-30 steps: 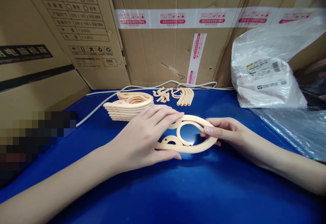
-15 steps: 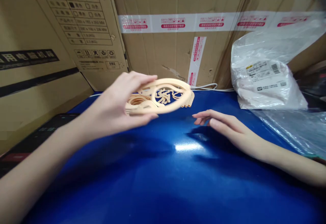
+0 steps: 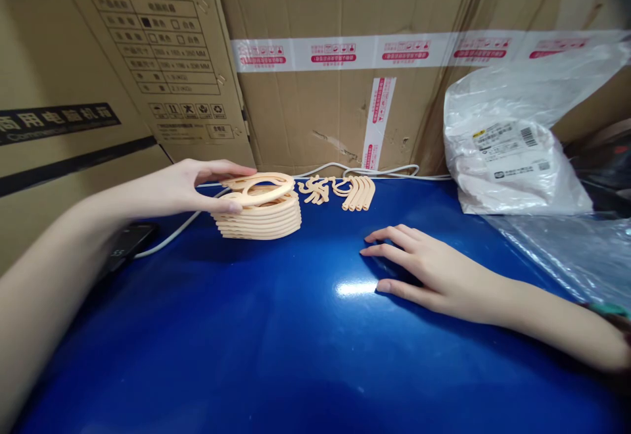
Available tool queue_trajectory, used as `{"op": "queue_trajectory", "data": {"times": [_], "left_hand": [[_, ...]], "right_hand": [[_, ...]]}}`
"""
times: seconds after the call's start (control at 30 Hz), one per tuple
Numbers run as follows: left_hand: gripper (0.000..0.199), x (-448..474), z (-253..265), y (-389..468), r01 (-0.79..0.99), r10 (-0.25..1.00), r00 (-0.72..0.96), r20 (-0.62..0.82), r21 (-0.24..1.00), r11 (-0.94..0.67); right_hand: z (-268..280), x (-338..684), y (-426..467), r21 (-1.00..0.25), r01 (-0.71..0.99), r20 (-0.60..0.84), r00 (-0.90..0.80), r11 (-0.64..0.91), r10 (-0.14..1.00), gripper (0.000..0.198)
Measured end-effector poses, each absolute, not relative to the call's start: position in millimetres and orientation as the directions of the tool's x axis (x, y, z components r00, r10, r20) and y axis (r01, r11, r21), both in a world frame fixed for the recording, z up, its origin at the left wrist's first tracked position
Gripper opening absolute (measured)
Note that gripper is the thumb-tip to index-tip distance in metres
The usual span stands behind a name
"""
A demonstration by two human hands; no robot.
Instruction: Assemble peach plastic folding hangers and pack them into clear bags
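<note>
A neat stack of cream plastic oval frames (image 3: pixel 261 229), looking like hanger pieces, stands on the blue table near the back. My left hand (image 3: pixel 185 186) grips the left end of the uppermost oval frame (image 3: pixel 280 191), thumb in front and fingers behind, and this frame rests on the stack. Right of the stack lie small cream hook-shaped pieces (image 3: pixel 315 189) and several curved cream tubes (image 3: pixel 362 194) side by side. Nearer to me, my right hand (image 3: pixel 424 266) hovers low over or rests on the table, fingers apart and holding nothing; contact is unclear.
Cardboard boxes (image 3: pixel 305 112) wall off the back and left. A white plastic parcel bag (image 3: pixel 513 164) stands back right, with clear plastic film (image 3: pixel 557 243) before it. A dark phone (image 3: pixel 125 246) lies left near a white cable (image 3: pixel 175 231). The blue table (image 3: pixel 296 355) stretches toward me.
My left hand has brought the oval frame down and left onto the stack. My right hand has lowered slightly, its fingers spreading. The view has shifted a little.
</note>
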State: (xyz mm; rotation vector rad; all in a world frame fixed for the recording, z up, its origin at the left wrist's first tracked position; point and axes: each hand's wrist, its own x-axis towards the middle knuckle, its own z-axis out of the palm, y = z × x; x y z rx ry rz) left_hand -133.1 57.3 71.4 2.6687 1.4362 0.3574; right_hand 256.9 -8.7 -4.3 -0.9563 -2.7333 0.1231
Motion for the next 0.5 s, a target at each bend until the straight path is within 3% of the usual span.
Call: {"op": "queue_trajectory", "data": {"times": [0.23, 0.37, 0.5], "left_hand": [[0.051, -132.8, 66.6, 60.7, 0.805, 0.812, 0.561, 0.163, 0.123, -0.580], [0.051, -131.0, 66.4, 59.7, 0.823, 0.847, 0.520, 0.113, 0.199, -0.531], [0.063, -132.3, 65.2, 63.4, 0.855, 0.893, 0.445, 0.075, 0.261, -0.448]], "right_hand": [[-4.2, 256.0, -8.5, -0.129, 0.608, 0.184, -0.762, 0.783, 0.621, 0.043], [-5.0, 255.4, -8.2, -0.132, 0.605, 0.195, -0.761, 0.785, 0.619, 0.042], [-6.7, 255.5, -7.4, -0.115, 0.608, 0.193, -0.762, 0.786, 0.618, 0.043]]}}
